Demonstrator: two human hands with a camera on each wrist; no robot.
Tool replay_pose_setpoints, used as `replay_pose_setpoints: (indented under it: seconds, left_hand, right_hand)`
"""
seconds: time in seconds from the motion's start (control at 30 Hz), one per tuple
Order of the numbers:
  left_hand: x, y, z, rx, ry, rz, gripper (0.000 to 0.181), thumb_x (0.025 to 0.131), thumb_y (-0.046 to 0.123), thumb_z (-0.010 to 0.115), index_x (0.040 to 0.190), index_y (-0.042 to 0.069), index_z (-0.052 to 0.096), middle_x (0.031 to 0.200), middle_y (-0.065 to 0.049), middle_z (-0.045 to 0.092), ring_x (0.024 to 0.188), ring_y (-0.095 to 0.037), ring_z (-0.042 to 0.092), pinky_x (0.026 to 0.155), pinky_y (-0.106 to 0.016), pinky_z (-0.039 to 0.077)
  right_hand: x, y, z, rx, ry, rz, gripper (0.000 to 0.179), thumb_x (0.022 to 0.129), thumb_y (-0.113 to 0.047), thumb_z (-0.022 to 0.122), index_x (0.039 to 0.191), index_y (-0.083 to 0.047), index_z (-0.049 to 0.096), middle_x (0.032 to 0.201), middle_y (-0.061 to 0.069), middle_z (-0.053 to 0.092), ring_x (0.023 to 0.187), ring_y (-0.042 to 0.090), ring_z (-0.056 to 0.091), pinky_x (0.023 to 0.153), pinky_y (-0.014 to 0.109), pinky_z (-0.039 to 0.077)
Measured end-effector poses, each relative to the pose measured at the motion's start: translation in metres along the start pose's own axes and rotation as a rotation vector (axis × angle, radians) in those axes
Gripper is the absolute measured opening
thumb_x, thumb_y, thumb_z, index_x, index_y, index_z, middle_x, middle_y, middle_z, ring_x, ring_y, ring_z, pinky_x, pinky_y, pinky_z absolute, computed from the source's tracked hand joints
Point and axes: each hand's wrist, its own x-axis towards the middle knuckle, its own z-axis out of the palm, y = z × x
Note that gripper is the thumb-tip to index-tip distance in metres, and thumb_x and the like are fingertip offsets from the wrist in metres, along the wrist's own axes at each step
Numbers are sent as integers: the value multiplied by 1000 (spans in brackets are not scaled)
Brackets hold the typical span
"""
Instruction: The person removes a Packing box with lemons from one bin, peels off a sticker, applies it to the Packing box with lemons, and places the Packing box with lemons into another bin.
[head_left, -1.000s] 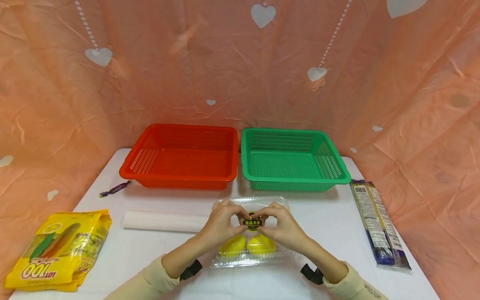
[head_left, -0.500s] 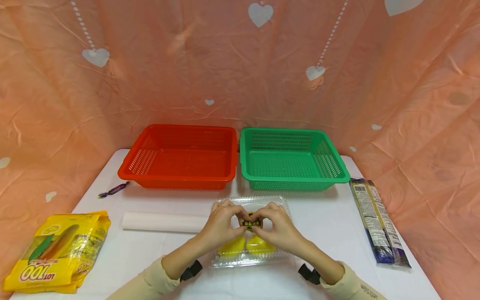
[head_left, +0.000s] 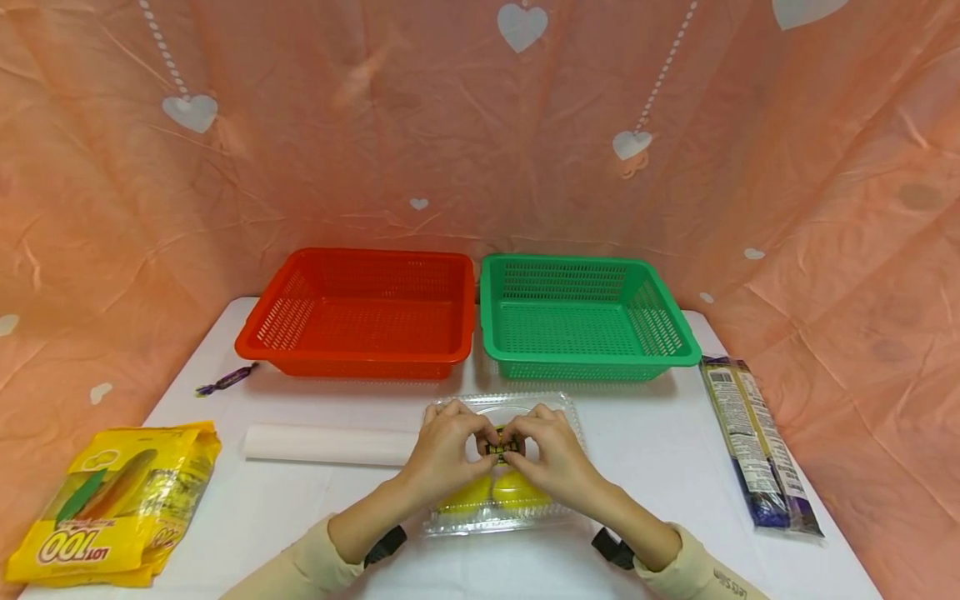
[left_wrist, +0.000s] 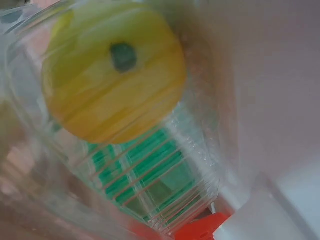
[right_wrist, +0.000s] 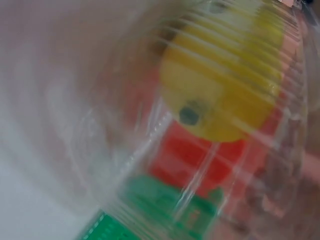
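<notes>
A clear plastic fruit box (head_left: 498, 525) lies at the front middle of the table, holding yellow fruit (head_left: 519, 492). On its lid is a round black-and-yellow sticker (head_left: 503, 451), partly covered by fingertips. My left hand (head_left: 444, 446) pinches the sticker's left side between curled forefinger and thumb. From the right, my right hand (head_left: 557, 450) pinches it the same way, the fingertips of both hands nearly meeting. Through the clear plastic, a yellow fruit (left_wrist: 120, 95) with a dark stem end shows in the left wrist view. The right wrist view, blurred, also has a yellow fruit (right_wrist: 220, 85).
Red (head_left: 360, 367) and green (head_left: 592, 371) baskets stand at the back. A white roll (head_left: 330, 445) lies left of the box. A wrapped candy (head_left: 227, 380) and yellow snack bag (head_left: 112, 508) are at left, a long purple-and-gold packet (head_left: 757, 450) at right.
The fingertips have drawn closer together over the sticker, which now looks narrower and more covered. The box and the other things stay in place.
</notes>
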Motion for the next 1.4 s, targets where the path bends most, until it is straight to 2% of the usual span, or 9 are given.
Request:
replay_pose_setpoints:
  seconds: [0.23,0.37,0.47,0.53,0.63,0.73,0.87,1.17,1.4]
  left_hand:
    - [-1,-1,2,58,59,32,22,74,8,81,88,18,67,76,13,56,91,-13,49,89,-44,33]
    - [-2,-2,3,66,73,30,25,74,10,83,92,18,68,82,10,60,96,-17,51,92,-48,34]
    - [-2,-2,3,75,88,20,26,74,12,82,97,16,70,96,3,62,104,-23,50,96,-55,34]
    - [-2,-3,3,88,95,-5,31,75,12,80,103,14,70,112,-4,61,114,-29,48,101,-61,31]
    - [-1,-4,3,117,83,-64,41,77,15,78,117,11,67,133,-15,52,130,-39,40,106,-68,26]
    - [-1,-5,3,149,39,-114,51,83,21,75,130,8,61,143,-23,45,137,-45,34,106,-69,28]
    - [-1,-5,4,211,-2,-131,56,89,27,69,139,7,53,142,-24,46,135,-42,37,103,-65,34]
    - [1,-5,8,294,-8,-160,63,91,36,69,141,3,48,131,-19,51,124,-35,42,95,-57,38]
    - [1,-10,6,286,-45,-123,71,89,42,71,143,5,46,133,-18,50,126,-35,42,99,-58,34]
  right_hand:
    - [2,-1,1,-119,28,22,47,74,-17,88,115,-10,66,75,-6,53,81,12,46,80,36,36]
    - [2,2,0,-242,49,8,67,75,-31,87,131,-7,59,113,10,60,112,30,51,96,52,39]
    - [2,3,-1,-316,6,51,76,80,-41,80,142,-9,51,143,24,45,134,47,37,106,70,26]
    - [2,3,-1,-350,-43,103,78,84,-48,74,147,-11,46,150,28,37,139,53,29,106,76,21]
    - [5,1,0,-408,-115,174,76,89,-55,64,150,-15,44,153,27,35,139,54,26,105,77,19]
    - [8,2,2,-477,-150,205,68,94,-54,56,151,-18,44,152,24,38,138,52,30,103,75,25]
    - [10,3,4,-525,-136,213,56,99,-44,55,150,-20,46,148,21,43,134,49,34,99,72,30]
    - [8,5,5,-517,-89,193,47,100,-23,58,146,-21,52,144,19,48,130,46,39,97,70,33]
    - [5,7,-2,-441,-124,157,57,95,-32,65,146,-13,50,146,22,44,131,47,36,97,68,33]
